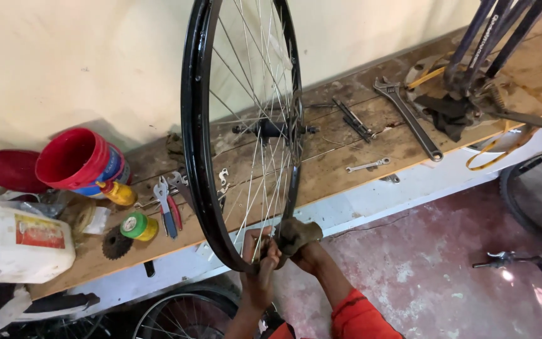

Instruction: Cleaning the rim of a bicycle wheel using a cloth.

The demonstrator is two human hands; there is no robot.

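**Wheel held upright over the bench, rag at the rim**

A long wooden workbench (346, 163) runs along the pale wall, strewn with tools. Before it stands a black bicycle wheel (191, 125), upright and edge-on to the camera, its hub (271, 130) level with the bench's far side and its lowest arc down at the hands. The left hand (260, 263) is closed around the bottom of the rim, fingers (270, 250) curled up among the spokes. The right hand (305, 251) is closed on a grimy brown rag (297, 233), pressed against the rim just beside the left hand. On the bench lie a red bucket (76, 160), a white jug (17, 242), a large adjustable wrench (409, 116), blue-handled pliers (165, 210) and a small dark sprocket (116, 243).
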